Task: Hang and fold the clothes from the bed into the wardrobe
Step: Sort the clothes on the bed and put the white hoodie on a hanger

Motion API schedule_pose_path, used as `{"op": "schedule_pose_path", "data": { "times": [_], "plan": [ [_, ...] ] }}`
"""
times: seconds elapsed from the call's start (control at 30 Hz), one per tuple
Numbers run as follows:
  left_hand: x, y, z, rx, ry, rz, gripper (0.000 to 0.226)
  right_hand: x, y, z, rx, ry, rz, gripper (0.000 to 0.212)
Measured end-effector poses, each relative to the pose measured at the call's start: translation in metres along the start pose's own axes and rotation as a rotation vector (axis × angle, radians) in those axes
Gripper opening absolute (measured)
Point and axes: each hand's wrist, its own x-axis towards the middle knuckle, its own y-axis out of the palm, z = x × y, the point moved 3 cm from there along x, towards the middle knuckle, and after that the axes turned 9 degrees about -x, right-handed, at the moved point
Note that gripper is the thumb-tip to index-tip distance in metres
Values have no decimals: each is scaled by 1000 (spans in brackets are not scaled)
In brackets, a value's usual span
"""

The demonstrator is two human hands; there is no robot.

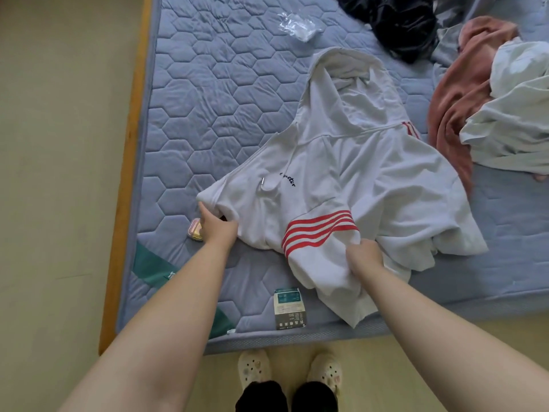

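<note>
A white hoodie (350, 179) with red stripes on the sleeves lies spread on the blue quilted mattress (208, 114), hood pointing away from me. My left hand (215, 226) grips the hoodie's left edge near the shoulder. My right hand (364, 255) holds a bunch of the striped sleeve's fabric just below the red bands. A rust-pink garment (463, 93), a pale white-green garment (517, 114) and a black garment (407, 22) lie heaped at the far right of the bed.
A small pink case (195, 230) sits on the mattress beside my left hand. A printed label (289, 307) lies near the mattress's front edge. A crumpled clear plastic bag (297, 23) lies at the back. The wooden bed frame (130, 162) runs along the left.
</note>
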Motion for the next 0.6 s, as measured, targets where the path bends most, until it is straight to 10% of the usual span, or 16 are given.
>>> {"op": "schedule_pose_path", "data": {
  "times": [0.23,0.33,0.47,0.6],
  "plan": [
    [13,3,-30,460,154,139,36,11,-7,0,-135,52,-173,40],
    [-20,27,-45,344,324,486,18,5,-23,23,13,-169,-360,41],
    [-96,58,-41,372,179,1207,10,19,-18,57,324,-142,49,31],
    [-122,79,-21,573,257,1409,18,25,12,68,18,-44,395,63]
  ]
}}
